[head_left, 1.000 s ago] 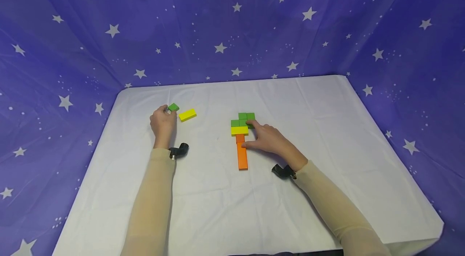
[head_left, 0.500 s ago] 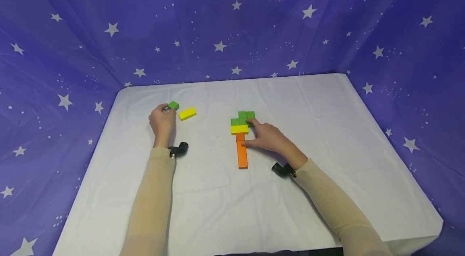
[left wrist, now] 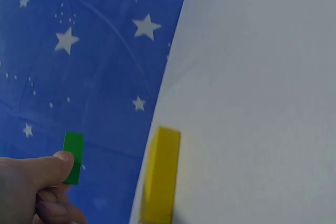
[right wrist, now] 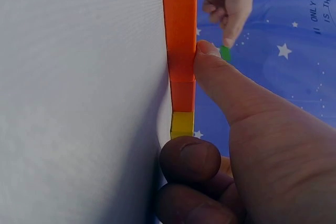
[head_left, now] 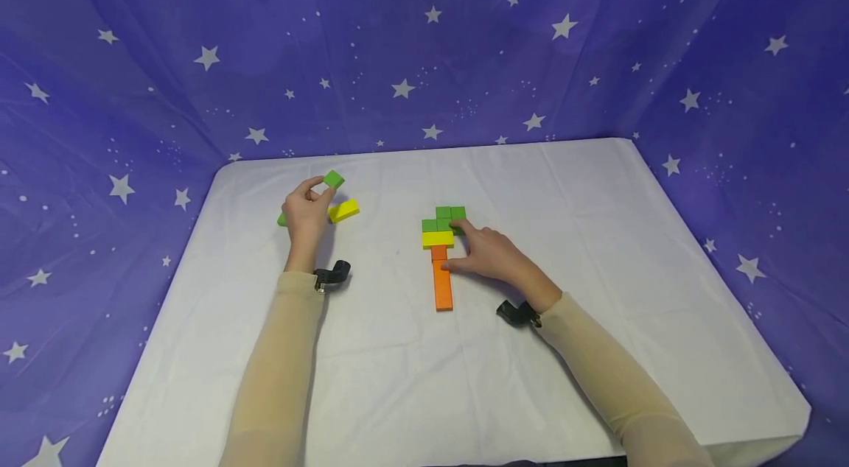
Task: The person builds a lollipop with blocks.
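Observation:
My left hand [head_left: 306, 215] pinches a small green block [head_left: 334, 179] between thumb and fingers, above the table's far left; the left wrist view shows the thumb on the green block [left wrist: 74, 157]. Close by lies a yellow block [head_left: 344, 211]. Another green block [head_left: 281, 219] peeks out from behind the left hand. My right hand [head_left: 494, 253] rests at a flat arrangement of blocks: its thumb touches the long orange block [head_left: 442, 286] and its index finger lies on the green blocks [head_left: 444, 213]. Between them sit a yellow block [head_left: 438, 239] and a short orange block [head_left: 439, 253].
A white cloth covers the table [head_left: 391, 371]. Behind and at both sides hangs a purple curtain [head_left: 371, 47] with stars. Black wrist cameras, one on the left wrist [head_left: 334, 273] and one on the right wrist [head_left: 516, 313], stick out over the cloth.
My left hand has picked up the small green block and moved it slightly up and right. A second green block now shows left of that hand. My right hand stays in place.

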The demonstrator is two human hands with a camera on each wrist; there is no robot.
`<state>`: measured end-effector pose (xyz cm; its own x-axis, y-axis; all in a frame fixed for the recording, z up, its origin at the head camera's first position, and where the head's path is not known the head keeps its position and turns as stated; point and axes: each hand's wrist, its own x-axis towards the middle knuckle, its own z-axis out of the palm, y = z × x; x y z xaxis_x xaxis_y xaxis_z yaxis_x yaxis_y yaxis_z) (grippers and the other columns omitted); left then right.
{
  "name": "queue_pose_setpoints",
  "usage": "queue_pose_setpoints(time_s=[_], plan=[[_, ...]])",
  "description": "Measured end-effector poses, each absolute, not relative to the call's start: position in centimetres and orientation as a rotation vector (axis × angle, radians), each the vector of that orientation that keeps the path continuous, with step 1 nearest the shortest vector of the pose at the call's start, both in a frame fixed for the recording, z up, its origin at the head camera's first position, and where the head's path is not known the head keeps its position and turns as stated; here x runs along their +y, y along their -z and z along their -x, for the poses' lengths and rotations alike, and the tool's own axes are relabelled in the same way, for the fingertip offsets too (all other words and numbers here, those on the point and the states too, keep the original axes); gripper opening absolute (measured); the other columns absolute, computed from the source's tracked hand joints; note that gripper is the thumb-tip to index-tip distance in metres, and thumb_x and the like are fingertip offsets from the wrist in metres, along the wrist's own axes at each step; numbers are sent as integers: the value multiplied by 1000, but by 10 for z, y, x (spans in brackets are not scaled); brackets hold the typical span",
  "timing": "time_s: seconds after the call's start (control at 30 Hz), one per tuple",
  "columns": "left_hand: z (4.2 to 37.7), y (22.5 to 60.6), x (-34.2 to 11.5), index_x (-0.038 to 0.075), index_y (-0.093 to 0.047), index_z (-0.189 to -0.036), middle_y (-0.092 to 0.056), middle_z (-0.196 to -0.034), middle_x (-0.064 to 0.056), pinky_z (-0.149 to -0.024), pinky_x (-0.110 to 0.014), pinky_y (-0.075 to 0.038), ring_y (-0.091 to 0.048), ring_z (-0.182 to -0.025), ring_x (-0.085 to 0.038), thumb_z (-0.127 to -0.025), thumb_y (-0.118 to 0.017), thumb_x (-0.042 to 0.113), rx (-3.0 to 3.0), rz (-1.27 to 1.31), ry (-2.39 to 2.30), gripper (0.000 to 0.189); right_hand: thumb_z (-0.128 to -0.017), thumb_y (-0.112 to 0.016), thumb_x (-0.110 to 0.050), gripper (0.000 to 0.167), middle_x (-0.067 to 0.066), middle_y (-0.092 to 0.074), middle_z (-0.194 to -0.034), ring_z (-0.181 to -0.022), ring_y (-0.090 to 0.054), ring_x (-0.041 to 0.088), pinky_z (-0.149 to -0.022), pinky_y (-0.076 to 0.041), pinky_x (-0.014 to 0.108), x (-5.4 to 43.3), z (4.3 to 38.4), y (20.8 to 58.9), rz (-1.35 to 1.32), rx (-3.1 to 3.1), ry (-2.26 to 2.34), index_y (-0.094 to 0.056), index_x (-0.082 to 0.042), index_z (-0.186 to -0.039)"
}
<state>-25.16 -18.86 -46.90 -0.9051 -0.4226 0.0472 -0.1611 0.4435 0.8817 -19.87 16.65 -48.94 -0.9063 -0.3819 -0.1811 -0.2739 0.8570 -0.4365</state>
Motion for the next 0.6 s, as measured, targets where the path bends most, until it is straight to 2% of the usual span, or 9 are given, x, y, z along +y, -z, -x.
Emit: queue_pose_setpoints(time_s=[0.13,0.4,0.6], plan=[[252,464,-175,18,-75,-134,-53,-65,11,-53,-21,-34,-42,-57,-8,-97,-78,28,-2434,-375,1480,38,-84,-78,-69,100,16,-76,-115,-99,-69,32,-86,-56,49,166,198,489,503,2778,600,-42,-17,-161],[252,465,-158,19,-77,-130,-53,-67,10,-54,-22,-33,-41,-57,-7,-95,-80,27,-2438,-261,1541,36,-84,-78,-69,99,13,-76,-103,-94,-68,30,-84,-55,46,166,197,488,498,2773,608,-42,-18,-161],[250,466,-149,17,-78,-128,-53,-68,9,-54,-21,-33,-41,-58,-6,-94,-81,26,-2445,-179,1563,36,-84,-78,-69,99,15,-77,-112,-102,-70,33,-88,-56,50,166,197,487,501,2773,612,-42,-17,-160]])
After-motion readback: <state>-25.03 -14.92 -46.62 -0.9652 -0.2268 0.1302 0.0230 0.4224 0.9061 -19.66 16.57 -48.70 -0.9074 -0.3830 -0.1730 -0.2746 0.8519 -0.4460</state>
